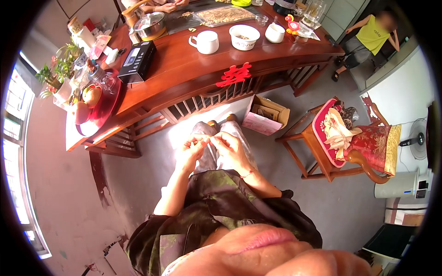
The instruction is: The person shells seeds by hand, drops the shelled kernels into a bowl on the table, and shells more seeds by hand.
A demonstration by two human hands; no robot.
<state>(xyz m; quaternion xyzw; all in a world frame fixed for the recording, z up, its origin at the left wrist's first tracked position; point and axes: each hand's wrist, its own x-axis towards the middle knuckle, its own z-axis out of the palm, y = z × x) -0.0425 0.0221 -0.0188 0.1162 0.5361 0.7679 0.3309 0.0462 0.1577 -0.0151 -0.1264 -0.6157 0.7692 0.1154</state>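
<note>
My left hand (194,151) and my right hand (229,149) are raised over my lap, close together, with fingers bent and fingertips almost meeting. Each is closed in a pinch; what lies between the fingertips is too small to make out. A thin red band circles my right wrist. Beyond my hands stands the wooden table (179,83), with a white mug (207,42), a white bowl (244,37) holding small pieces, and a white cup (275,33) on it. A flat tray of small brown pieces (225,15) lies farther back.
An open cardboard box (266,115) sits on the floor under the table front. A wooden chair (317,142) with cushions and cloth stands at the right. Another person's hands (170,5) are across the table; a person in yellow (371,37) stands at the back right.
</note>
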